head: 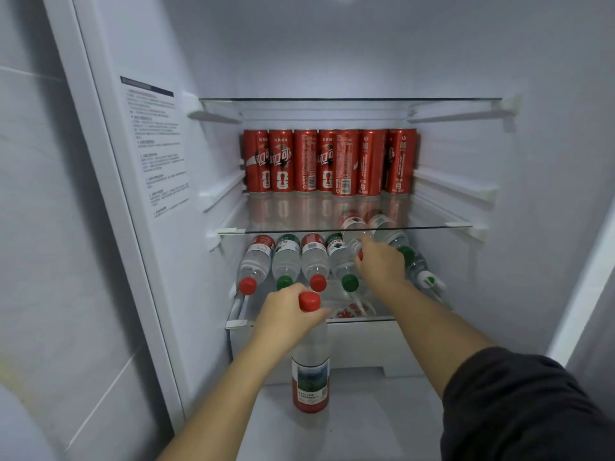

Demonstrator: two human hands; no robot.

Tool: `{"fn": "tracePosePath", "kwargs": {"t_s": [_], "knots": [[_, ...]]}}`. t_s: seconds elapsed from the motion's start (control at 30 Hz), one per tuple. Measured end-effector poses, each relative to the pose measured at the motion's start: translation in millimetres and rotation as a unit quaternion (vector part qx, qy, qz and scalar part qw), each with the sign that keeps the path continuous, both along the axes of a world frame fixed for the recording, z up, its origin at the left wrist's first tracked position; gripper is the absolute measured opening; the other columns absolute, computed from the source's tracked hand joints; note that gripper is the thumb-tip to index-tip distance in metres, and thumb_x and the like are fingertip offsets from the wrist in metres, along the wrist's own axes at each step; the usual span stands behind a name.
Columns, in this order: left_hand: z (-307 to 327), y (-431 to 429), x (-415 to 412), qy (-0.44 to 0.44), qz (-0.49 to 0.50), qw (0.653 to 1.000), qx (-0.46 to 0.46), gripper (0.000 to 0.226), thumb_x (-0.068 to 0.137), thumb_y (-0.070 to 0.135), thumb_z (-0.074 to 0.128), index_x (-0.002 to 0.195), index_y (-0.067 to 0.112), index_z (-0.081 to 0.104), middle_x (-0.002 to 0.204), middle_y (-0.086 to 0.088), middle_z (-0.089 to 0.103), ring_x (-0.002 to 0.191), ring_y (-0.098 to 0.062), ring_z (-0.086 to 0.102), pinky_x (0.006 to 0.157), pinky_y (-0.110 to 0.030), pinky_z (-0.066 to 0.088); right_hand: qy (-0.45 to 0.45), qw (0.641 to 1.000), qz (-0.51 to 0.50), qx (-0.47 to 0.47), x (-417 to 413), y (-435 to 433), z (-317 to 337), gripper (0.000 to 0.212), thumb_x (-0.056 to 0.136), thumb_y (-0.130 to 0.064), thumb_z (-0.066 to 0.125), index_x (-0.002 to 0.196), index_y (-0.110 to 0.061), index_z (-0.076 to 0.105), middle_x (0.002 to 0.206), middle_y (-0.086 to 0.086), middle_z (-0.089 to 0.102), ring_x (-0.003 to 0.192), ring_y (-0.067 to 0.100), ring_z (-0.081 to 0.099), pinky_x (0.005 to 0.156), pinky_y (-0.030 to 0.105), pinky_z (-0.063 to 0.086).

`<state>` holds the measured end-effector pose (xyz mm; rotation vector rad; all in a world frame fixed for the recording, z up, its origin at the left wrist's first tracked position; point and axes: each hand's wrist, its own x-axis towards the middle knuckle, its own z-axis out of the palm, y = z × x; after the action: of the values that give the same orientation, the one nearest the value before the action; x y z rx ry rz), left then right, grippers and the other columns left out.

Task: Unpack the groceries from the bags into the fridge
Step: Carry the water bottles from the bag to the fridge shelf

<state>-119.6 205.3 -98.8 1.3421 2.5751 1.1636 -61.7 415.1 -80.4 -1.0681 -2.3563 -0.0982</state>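
Left wall: the white inner fridge wall carries a printed instruction sticker, well apart from both arms.
Middle shelf: a clear glass shelf bears a row of seven red drink cans, upright against the back wall. The front half of the glass is bare up to its edge.
Lower shelf: on the lower glass shelf four clear plastic water bottles lie side by side. Their red and green caps point at the front edge.
Left hand: the left hand grips the neck of an upright clear water bottle with a red cap and a red-and-green label. The bottle is outside the shelves, just in front of the lower shelf's edge.
Right hand: the right hand reaches in under the middle shelf's edge. Its fingers curl round a clear red-capped bottle lying atop the row.
Right side: a green-capped clear bottle lies angled near the right wall.
Bottom right: a dark sleeve.
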Motion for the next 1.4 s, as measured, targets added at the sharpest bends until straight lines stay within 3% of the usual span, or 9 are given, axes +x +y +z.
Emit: {"fn": "tracePosePath", "kwargs": {"t_s": [0.17,0.33,0.47,0.6,0.77,0.9,1.0,1.17,1.4], "knots": [[4.1,-23.7,16.9,0.007,-0.021,0.998,0.056,0.027,0.076,0.046,0.078,0.078,0.03,0.056,0.07,0.013,0.059,0.068,-0.001,0.056,0.061,-0.016,0.045,-0.004,1.0,0.009,-0.004,0.6,0.9,1.7,0.021,0.098,-0.022,0.053,0.117,-0.015,0.053,0.083,0.006,0.062,0.069,0.025,0.054,0.051,0.029,0.034],[44.6,-55.1,42.9,0.038,-0.017,0.976,0.213,0.025,0.073,0.047,0.076,0.082,0.033,0.058,0.07,0.024,0.06,0.06,-0.002,0.052,0.058,-0.016,0.044,0.004,1.0,0.004,-0.019,4.9,-1.3,1.5,0.024,0.098,-0.022,0.051,0.122,-0.017,0.051,0.084,0.006,0.063,0.067,0.024,0.049,0.05,0.028,0.03],[69.3,-67.0,60.1,0.155,-0.092,0.943,0.278,0.026,0.08,0.054,0.066,0.096,0.038,0.055,0.083,0.022,0.06,0.072,0.001,0.055,0.066,-0.007,0.039,0.023,0.996,0.038,-0.071,12.7,-0.5,0.1,0.043,0.095,-0.026,0.057,0.134,-0.023,0.04,0.096,0.008,0.066,0.078,0.027,0.057,0.058,0.031,0.039],[57.7,-47.2,58.5,0.31,-0.129,0.901,0.274,0.031,0.086,0.041,0.068,0.104,0.017,0.063,0.095,0.005,0.067,0.083,-0.005,0.058,0.079,-0.009,0.045,0.039,0.986,0.086,-0.136,23.2,3.0,-3.5,0.066,0.091,-0.022,0.06,0.146,-0.031,0.025,0.094,0.005,0.064,0.083,0.026,0.06,0.067,0.033,0.047],[31.7,-5.7,31.0,0.404,-0.173,0.867,0.235,0.022,0.089,0.024,0.068,0.104,0.009,0.061,0.082,-0.008,0.063,0.071,-0.026,0.06,0.059,-0.041,0.054,0.089,0.971,0.117,-0.189,32.0,3.9,-11.7,0.071,0.091,-0.018,0.061,0.148,-0.038,0.025,0.119,0.004,0.061,0.103,0.026,0.062,0.088,0.045,0.054],[16.9,23.1,8.8,0.458,-0.165,0.856,0.175,0.017,0.082,0.014,0.072,0.096,0.006,0.067,0.077,-0.007,0.058,0.066,-0.024,0.056,0.053,-0.033,0.052,0.107,0.964,0.128,-0.209,35.2,6.9,-15.2,0.07,0.091,-0.017,0.06,0.149,-0.04,0.026,0.13,0.002,0.057,0.109,0.023,0.061,0.094,0.048,0.052],[3.8,40.2,-3.9,0.456,-0.145,0.87,0.119,0.031,0.072,0.006,0.081,0.098,0.008,0.066,0.079,-0.005,0.057,0.068,-0.02,0.052,0.053,-0.026,0.046,0.103,0.966,0.126,-0.203,34.6,8.6,-15.0,0.067,0.092,-0.02,0.059,0.147,-0.041,0.028,0.126,0.001,0.059,0.106,0.022,0.061,0.093,0.048,0.052],[-3.9,65.4,-23.9,0.403,-0.073,0.912,0.03,0.028,0.089,0.02,0.069,0.114,0.014,0.058,0.097,-0.005,0.056,0.085,-0.022,0.052,0.062,-0.026,0.039,0.106,0.977,0.115,-0.144,31.7,9.4,-18.5,0.051,0.099,-0.039,0.051,0.146,-0.034,0.032,0.121,0.0,0.063,0.104,0.023,0.063,0.082,0.04,0.051],[0.9,98.3,-43.4,0.325,-0.045,0.944,0.022,0.033,0.097,0.03,0.057,0.128,0.018,0.051,0.114,-0.006,0.058,0.1,-0.023,0.053,0.074,-0.03,0.046,0.106,0.983,0.095,-0.118,26.9,10.0,-19.4,0.05,0.099,-0.042,0.049,0.146,-0.031,0.035,0.119,0.003,0.066,0.104,0.024,0.064,0.083,0.043,0.054]]}}
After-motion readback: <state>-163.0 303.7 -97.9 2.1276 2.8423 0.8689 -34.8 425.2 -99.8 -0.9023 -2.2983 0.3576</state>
